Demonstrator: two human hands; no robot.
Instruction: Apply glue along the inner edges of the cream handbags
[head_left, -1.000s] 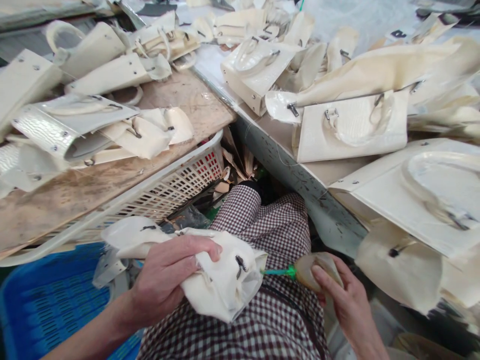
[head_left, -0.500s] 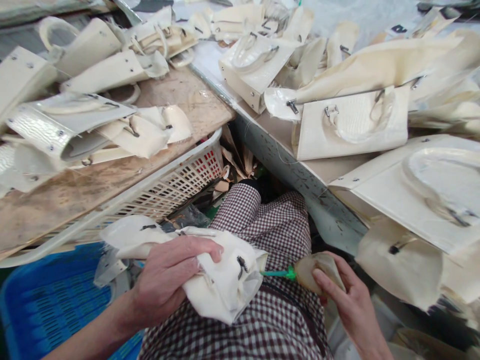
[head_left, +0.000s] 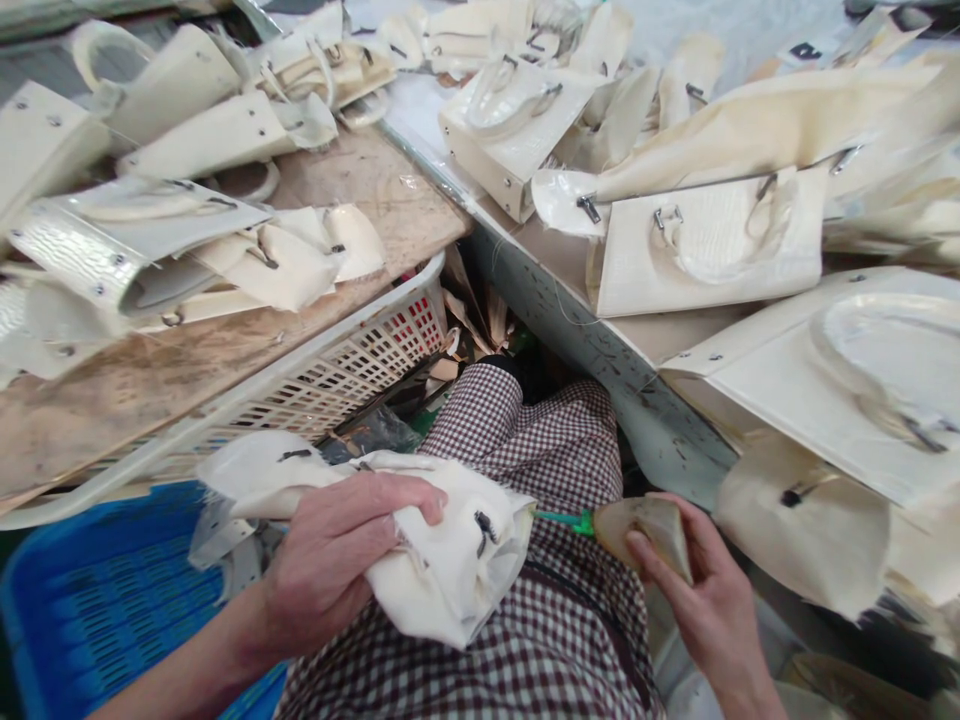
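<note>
Over my lap, my left hand [head_left: 349,555] grips a crumpled cream handbag piece [head_left: 457,560], fingers pressed over its top. Black metal hardware shows on the piece, and its open edge faces right. In my right hand [head_left: 701,580] is a soft, yellowish squeeze bottle [head_left: 637,530], pinched between thumb and fingers. The bottle's thin green nozzle [head_left: 566,520] points left, its tip at the open edge of the piece. Whether the tip touches the material I cannot tell.
Cream handbags [head_left: 712,245] lie on the right-hand table, and more bags [head_left: 142,240] cover the wooden board [head_left: 315,270] on the left. Under the board is a white plastic basket [head_left: 352,370]. A blue crate [head_left: 97,610] stands at lower left.
The nozzle tip has shifted up and slightly right along the edge of the piece, with my right hand tilting the bottle. My left hand and the handbag piece have stayed nearly still.
</note>
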